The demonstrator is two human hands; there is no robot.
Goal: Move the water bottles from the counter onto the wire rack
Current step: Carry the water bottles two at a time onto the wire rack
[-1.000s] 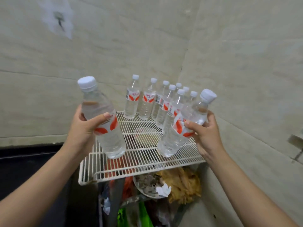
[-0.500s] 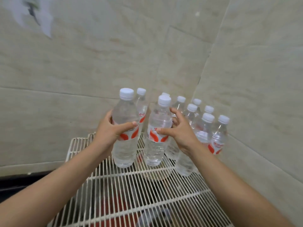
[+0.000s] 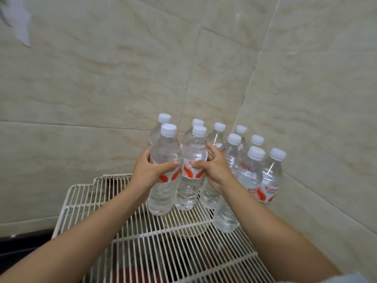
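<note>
Ten capped water bottles [image 3: 250, 176] showed over the wire rack [image 3: 163, 254], bunched in its far right corner where the two tiled walls [image 3: 102, 78] met. Eight of them stood upright on the wires with no hand on them, packed close, several touching. The other two were at the front left of the bunch, each held at its label. The left hand [image 3: 150, 173] had fingers and thumb wrapped round the left bottle [image 3: 162, 198], and the right hand [image 3: 215, 170] gripped the right bottle [image 3: 188, 195] the same way. Both bottles were upright and just beside each other, with their bases at the wires; whether the rack bore their full weight I could not tell. By my reading the placing of this pair was all but finished, with only the letting go left to do. The bunch took up only the far right part of the rack. The counter was out of view, so how many bottles waited there could not be judged. The task looked well advanced but not provably complete.
</note>
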